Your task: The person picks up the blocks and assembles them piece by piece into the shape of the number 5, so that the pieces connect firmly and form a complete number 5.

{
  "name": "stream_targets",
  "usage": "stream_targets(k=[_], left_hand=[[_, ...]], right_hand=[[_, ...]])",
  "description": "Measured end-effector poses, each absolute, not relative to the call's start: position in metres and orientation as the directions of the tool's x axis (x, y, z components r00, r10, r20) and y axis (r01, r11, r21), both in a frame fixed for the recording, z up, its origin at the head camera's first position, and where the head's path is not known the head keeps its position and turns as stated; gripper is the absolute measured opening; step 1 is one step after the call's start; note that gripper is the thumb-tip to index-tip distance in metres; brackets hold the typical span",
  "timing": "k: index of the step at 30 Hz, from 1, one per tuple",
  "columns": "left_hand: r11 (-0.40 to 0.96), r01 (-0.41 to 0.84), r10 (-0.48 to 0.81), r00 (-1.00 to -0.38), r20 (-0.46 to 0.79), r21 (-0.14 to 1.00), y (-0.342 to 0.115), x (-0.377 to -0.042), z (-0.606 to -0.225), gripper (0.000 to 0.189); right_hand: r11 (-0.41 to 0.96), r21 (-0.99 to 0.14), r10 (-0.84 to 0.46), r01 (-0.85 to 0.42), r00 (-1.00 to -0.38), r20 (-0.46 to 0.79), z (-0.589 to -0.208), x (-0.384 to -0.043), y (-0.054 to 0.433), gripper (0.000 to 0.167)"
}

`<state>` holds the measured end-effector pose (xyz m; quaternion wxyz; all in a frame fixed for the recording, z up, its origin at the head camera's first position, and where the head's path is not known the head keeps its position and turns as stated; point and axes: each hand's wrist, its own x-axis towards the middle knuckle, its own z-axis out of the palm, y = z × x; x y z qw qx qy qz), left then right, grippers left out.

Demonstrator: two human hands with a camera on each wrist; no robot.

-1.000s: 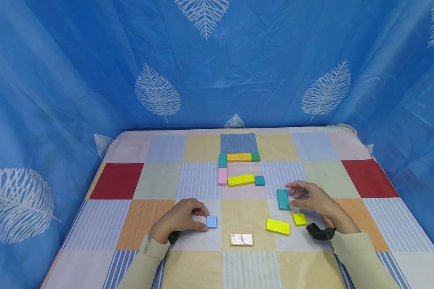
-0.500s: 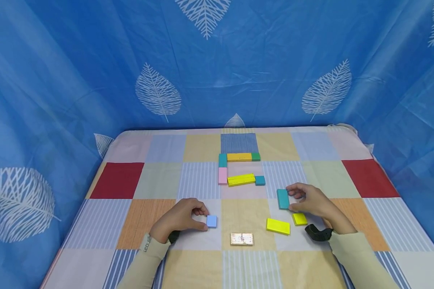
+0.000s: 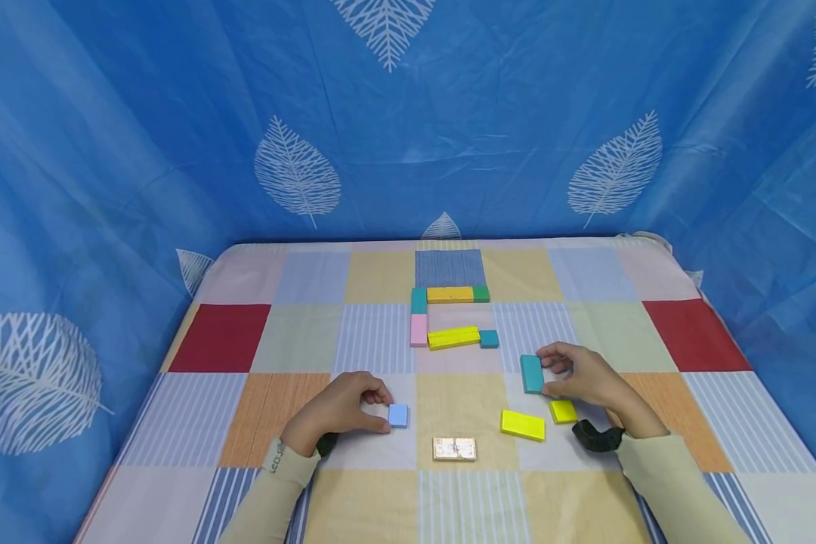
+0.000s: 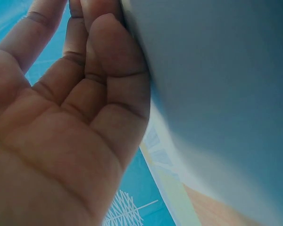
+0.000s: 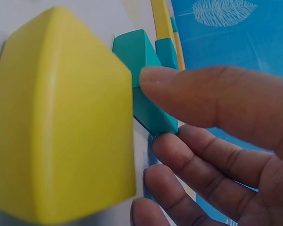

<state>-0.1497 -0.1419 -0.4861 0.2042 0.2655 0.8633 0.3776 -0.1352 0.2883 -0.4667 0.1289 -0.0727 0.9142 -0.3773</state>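
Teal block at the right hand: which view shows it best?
Head view. The teal block shows almost its full top face there, though small, with the right hand at one side. The right wrist view is closer, but the thumb hides part of the block. The left wrist view doesn't show it.

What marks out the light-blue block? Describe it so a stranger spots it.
On the patchwork cloth, the nearest block is patterned. Beyond it to the left, at the left grip, lies the light-blue block: small, squarish, the only one that colour.
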Motion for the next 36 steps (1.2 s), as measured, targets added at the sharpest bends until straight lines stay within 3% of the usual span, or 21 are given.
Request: stream_targets(k=[23, 36], left_hand=[[0.571, 0.307, 0.614, -0.775, -0.149, 0.761, -0.142, -0.149, -0.486, 0.027], [0.569, 0.303, 0.615, -0.774, -0.15, 0.765, -0.141, -0.148, -0.482, 0.027]], right_hand=[[0.695, -0.714, -0.282, -0.092, -0.947, -0.153, -0.47, -0.139, 0.285, 0.05], [0.739, -0.67, -0.276, -0.067, -0.938, -0.211, -0.464, -0.147, 0.268, 0.053]])
